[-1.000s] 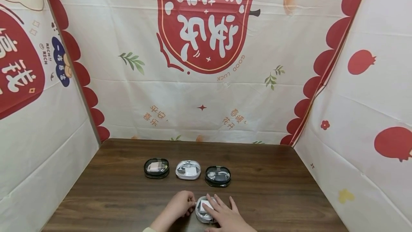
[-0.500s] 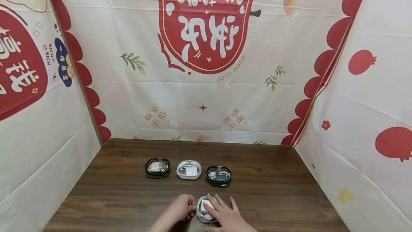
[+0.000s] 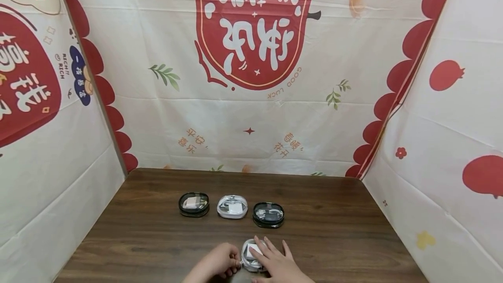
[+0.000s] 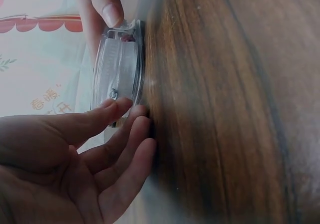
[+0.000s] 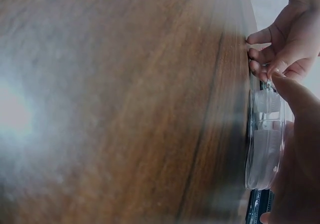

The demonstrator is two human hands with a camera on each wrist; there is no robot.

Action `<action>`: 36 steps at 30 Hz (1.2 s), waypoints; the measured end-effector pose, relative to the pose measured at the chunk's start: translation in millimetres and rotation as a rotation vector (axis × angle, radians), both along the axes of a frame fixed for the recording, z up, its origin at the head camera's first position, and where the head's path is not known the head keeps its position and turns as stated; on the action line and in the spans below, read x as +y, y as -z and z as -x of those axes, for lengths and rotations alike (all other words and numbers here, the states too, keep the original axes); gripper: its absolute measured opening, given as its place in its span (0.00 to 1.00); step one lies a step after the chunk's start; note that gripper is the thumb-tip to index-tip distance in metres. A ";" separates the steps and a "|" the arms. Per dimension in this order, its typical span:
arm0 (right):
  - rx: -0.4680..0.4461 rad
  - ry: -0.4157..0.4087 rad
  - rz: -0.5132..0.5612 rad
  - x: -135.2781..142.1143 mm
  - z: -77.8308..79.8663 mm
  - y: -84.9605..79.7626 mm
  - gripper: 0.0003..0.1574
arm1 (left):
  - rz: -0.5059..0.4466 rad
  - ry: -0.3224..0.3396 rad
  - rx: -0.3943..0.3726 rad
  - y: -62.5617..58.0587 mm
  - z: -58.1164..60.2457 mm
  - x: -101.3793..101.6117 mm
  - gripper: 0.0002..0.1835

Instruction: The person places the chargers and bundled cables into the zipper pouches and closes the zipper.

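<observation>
Near the table's front edge lies a small clear pouch (image 3: 253, 266) with a white rim, holding a white plug-like block and a coiled white cable. At its left side my left hand (image 3: 223, 260) pinches the zipper pull (image 4: 115, 93) between thumb and forefinger; the other fingers curve loosely beneath. My right hand (image 3: 277, 260) rests across the top of the pouch with its fingers spread, steadying it. Its thumb (image 5: 295, 92) lies along the near side. Part of the pouch is hidden under the right hand.
Behind the hands, three similar pouches stand in a row on the brown wooden table (image 3: 322, 230): a black-rimmed one (image 3: 194, 205), a white-rimmed one (image 3: 232, 207) and another black-rimmed one (image 3: 268, 215). Printed cloth (image 3: 220, 112) hangs at the back and both sides.
My left hand has slid a little toward the near end of the pouch with the zipper pull. The right hand stays on the pouch. The whole view has shifted slightly.
</observation>
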State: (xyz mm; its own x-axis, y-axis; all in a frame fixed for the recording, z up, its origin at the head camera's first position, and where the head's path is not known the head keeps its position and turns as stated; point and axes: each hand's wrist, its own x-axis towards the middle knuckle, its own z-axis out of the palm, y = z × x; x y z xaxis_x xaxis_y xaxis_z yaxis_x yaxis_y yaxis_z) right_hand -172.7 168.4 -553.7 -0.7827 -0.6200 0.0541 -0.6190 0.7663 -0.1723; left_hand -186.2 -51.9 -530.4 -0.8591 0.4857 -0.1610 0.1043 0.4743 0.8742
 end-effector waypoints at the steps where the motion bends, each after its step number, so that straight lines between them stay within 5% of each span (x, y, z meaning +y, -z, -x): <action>1: 0.005 0.000 0.004 -0.1 -0.3 -0.4 0.43 | 0.004 0.009 -0.003 -0.3 -0.7 0.3 0.08; 10: -0.055 0.022 -0.003 -0.7 3.6 -2.1 0.41 | 0.022 -0.027 0.031 0.9 -0.1 1.2 0.08; 19: -0.084 0.052 -0.008 2.4 7.9 -9.2 0.41 | 0.113 -0.078 0.077 -1.6 19.1 -6.2 0.09; 30: -0.003 -0.007 0.045 -1.5 13.0 -8.3 0.44 | 0.118 -0.175 0.108 3.1 41.6 0.4 0.07; 36: -0.068 0.013 0.060 -10.2 20.8 -9.8 0.44 | 0.129 -0.186 0.155 5.9 44.3 7.6 0.08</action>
